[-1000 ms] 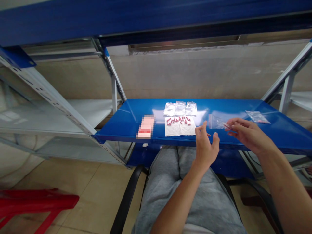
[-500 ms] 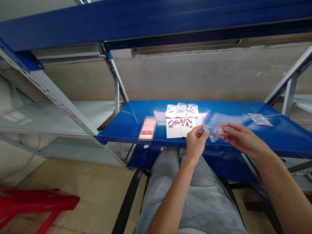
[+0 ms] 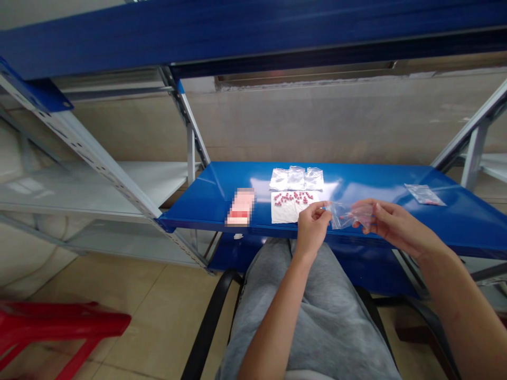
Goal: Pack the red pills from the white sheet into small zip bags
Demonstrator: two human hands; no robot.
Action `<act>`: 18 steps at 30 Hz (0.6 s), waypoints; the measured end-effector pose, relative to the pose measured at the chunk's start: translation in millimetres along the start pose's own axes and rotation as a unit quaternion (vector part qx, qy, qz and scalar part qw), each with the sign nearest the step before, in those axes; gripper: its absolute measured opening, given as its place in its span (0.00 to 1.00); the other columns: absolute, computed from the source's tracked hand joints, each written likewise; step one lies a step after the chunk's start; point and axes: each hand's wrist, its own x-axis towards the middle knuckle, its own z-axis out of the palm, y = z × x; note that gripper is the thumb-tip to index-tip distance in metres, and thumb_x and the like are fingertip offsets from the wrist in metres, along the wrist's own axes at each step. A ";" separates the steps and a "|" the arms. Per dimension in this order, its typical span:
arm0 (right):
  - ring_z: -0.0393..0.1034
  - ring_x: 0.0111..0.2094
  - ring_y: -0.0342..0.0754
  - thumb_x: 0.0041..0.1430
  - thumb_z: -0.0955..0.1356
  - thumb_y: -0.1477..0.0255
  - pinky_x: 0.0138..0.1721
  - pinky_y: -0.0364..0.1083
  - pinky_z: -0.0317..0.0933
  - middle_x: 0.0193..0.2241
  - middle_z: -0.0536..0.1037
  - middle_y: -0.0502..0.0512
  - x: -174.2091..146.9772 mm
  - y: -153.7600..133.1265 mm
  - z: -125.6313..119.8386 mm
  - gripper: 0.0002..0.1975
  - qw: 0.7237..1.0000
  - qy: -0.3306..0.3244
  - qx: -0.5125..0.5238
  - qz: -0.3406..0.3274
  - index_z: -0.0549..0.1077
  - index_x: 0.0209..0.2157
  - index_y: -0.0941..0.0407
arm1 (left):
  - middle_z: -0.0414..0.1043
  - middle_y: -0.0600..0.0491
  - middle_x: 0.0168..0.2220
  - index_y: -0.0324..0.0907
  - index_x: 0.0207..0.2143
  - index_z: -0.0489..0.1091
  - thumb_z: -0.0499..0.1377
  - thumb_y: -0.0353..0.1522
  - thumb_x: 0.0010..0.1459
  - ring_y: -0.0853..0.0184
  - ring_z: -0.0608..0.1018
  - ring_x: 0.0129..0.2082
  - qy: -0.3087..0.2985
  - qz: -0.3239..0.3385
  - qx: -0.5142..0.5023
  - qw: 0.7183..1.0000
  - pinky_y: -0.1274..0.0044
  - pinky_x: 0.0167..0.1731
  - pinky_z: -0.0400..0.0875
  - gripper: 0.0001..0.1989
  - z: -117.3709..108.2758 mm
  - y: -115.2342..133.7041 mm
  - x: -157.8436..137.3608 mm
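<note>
I hold a small clear plastic bag [image 3: 345, 215] between both hands, just above the front edge of the blue shelf [image 3: 368, 182]. My left hand [image 3: 311, 228] pinches its left end, and my right hand [image 3: 386, 221] grips its right end. Left of the bag a white sheet [image 3: 285, 212] lies on the shelf with several small red pieces [image 3: 293, 197] scattered along its far half. Behind the sheet lie three clear empty bags [image 3: 296, 178] in a row.
A pink blurred packet [image 3: 240, 207] lies at the shelf's left front. Another clear bag with red bits [image 3: 425, 194] rests at the right. Grey uprights [image 3: 190, 140] frame the shelf. My grey-trousered lap [image 3: 317, 316] and black chair arms sit below; a red stool [image 3: 59, 323] stands on the floor.
A second ago my right hand alone held the bag and my left hand was open. The left hand has since pinched the bag's left end, and both hands stretch it.
</note>
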 end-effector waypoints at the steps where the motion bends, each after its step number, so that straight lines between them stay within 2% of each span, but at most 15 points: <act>1: 0.76 0.36 0.53 0.50 0.76 0.44 0.32 0.48 0.72 0.37 0.81 0.58 -0.9 -0.9 -0.3 0.27 1.000 -0.002 -0.001 -0.003 0.82 0.41 0.51 | 0.71 0.58 0.24 0.38 0.42 0.80 0.60 0.28 0.52 0.73 0.70 0.25 0.001 0.000 0.000 1.000 0.80 0.29 0.65 0.15 -0.8 0.4 0.2; 6: 0.77 0.38 0.53 0.43 0.81 0.52 0.32 0.45 0.70 0.38 0.82 0.57 -1.3 -3.5 0.4 0.25 0.999 0.015 -0.036 0.005 0.82 0.41 0.51 | 0.69 0.58 0.23 0.39 0.41 0.80 0.60 0.29 0.52 0.73 0.69 0.25 -0.004 0.000 0.006 1.000 0.80 0.28 0.63 0.14 -4.1 2.3 1.4; 9: 0.77 0.37 0.52 0.43 0.81 0.51 0.32 0.45 0.70 0.38 0.82 0.58 0.7 -3.4 2.1 0.25 0.998 0.023 -0.050 0.010 0.82 0.37 0.53 | 0.68 0.58 0.22 0.38 0.41 0.80 0.60 0.28 0.51 0.72 0.69 0.24 -0.013 -0.005 0.009 1.000 0.80 0.28 0.63 0.14 -5.4 4.0 1.6; 13: 0.75 0.34 0.49 0.44 0.80 0.50 0.30 0.43 0.68 0.34 0.81 0.56 1.8 -3.8 4.1 0.24 0.998 0.025 -0.058 0.011 0.82 0.33 0.54 | 0.67 0.58 0.22 0.38 0.41 0.81 0.60 0.29 0.52 0.72 0.69 0.24 -0.020 -0.010 0.022 0.999 0.80 0.27 0.61 0.14 -7.5 5.8 2.1; 18: 0.73 0.32 0.48 0.41 0.81 0.50 0.29 0.43 0.67 0.30 0.80 0.54 2.2 -2.2 5.2 0.24 0.998 0.053 -0.036 0.023 0.79 0.31 0.53 | 0.74 0.55 0.26 0.38 0.39 0.81 0.62 0.31 0.55 0.71 0.72 0.27 -0.024 0.011 0.045 0.999 0.79 0.30 0.65 0.11 -10.4 3.7 5.0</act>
